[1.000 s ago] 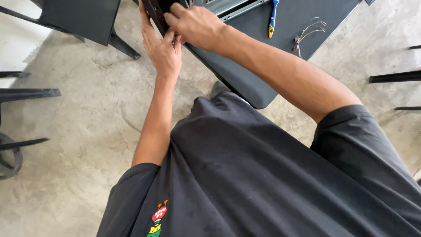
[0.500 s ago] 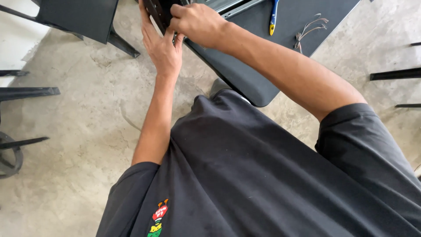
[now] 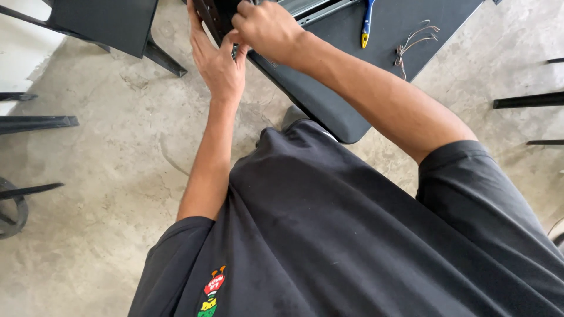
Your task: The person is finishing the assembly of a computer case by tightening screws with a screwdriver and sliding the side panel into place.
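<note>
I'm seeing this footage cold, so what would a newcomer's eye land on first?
Both hands meet at the top edge: the left hand and right hand grip a black ribbed object at the corner of a dark table. On that table, farther right, lie blue-and-yellow-handled pliers and a bundle of thin wires. The person's black T-shirt fills the lower frame.

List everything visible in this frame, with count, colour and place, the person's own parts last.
black device: one, black, top edge, held between both hands
table: one, dark grey, top centre to right
metal rails: silver, on table at top edge; count unclear
pliers: one, blue and yellow handles, on table
wire bundle: one, pale, on table right of pliers
chair: one, black, top left
floor: bare grey concrete
shirt: one, black, small coloured print, bottom
left hand: one, gripping the device
right hand: one, gripping the device
</note>
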